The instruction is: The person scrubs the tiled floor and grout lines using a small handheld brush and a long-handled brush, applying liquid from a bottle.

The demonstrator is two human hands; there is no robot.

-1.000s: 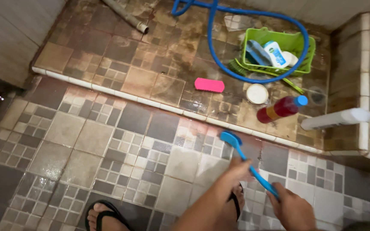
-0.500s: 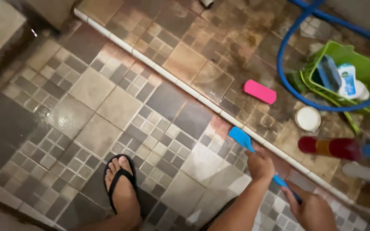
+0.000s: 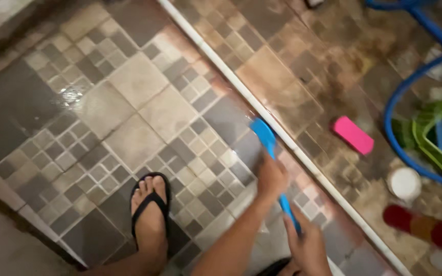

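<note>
Both hands hold a blue long-handled scrub brush (image 3: 264, 134). Its head rests on the wet grey patterned floor tiles (image 3: 129, 102), just beside the white raised step edge (image 3: 241, 87). My left hand (image 3: 272, 176) grips the handle near the brush head. My right hand (image 3: 309, 245) grips the handle's lower end. My foot in a black flip-flop (image 3: 149, 207) stands to the left of the arms.
Beyond the step lies a stained brown tiled area with a pink block (image 3: 353, 135), a white round lid (image 3: 404, 183), a red bottle lying down (image 3: 425, 230), a blue hose (image 3: 400, 102) and a green basket (image 3: 436, 128).
The view has swung to the left and tilted. The brush head has slid leftward along the floor beside the step, with both hands still on the handle.
</note>
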